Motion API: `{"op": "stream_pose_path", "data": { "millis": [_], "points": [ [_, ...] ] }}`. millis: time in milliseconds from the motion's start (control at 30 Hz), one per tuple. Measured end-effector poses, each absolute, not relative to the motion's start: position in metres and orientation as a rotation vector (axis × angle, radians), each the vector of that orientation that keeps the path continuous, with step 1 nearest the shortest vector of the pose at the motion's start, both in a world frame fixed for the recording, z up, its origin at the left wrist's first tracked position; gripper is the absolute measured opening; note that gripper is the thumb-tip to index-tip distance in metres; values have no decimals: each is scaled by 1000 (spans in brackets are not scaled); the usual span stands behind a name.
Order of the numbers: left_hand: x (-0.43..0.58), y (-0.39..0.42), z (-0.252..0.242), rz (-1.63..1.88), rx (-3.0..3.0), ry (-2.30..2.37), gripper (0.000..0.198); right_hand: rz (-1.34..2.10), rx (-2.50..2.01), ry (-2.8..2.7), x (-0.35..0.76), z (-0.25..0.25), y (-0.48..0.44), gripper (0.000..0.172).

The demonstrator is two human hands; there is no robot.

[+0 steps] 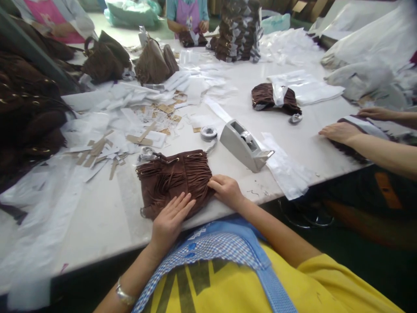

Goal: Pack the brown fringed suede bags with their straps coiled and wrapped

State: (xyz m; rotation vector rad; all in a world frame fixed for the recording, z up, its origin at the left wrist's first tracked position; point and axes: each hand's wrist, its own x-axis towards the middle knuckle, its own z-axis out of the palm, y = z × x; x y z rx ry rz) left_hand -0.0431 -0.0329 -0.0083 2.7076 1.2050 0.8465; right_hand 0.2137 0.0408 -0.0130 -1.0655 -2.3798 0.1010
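A brown fringed suede bag (172, 176) lies flat on the white table (104, 217) right in front of me. My left hand (171, 217) rests palm down on its near edge, fingers stretched out over the fringe. At the bag's right edge, my right hand (226, 189) has its fingers curled onto the fringe. A metal ring of the bag shows at its upper left.
A grey tape dispenser (246, 145) and a tape roll (208, 132) sit just beyond the bag. Paper and card scraps (130, 126) litter the left. More brown bags (104, 58) and a stack (239, 30) stand farther back. Another person's hands (340, 130) work at the right; others sit at the far end.
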Motion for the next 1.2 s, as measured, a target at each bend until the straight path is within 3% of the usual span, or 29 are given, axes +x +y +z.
{"op": "stream_pose_path", "data": {
  "millis": [200,433,600,800,1067,1200],
  "points": [
    [-37,-39,-12,724,2750,1210,58,335,-1110,-2139,197,-16,26,36],
    [-26,-49,-14,568,2805,1317,59,799,-1281,-2013,210,10,37,34],
    [-19,-53,-19,625,2763,1369,56,425,-1231,-1998,195,34,22,42],
    [-42,-70,-15,770,2651,1402,50,311,-879,-2585,159,1,9,53],
    [-93,-89,-1,1056,1979,2041,46,312,-873,-2713,168,-2,23,65],
    [-98,-69,3,1087,1787,1947,34,326,-809,-2774,171,1,27,72]
  ]
}}
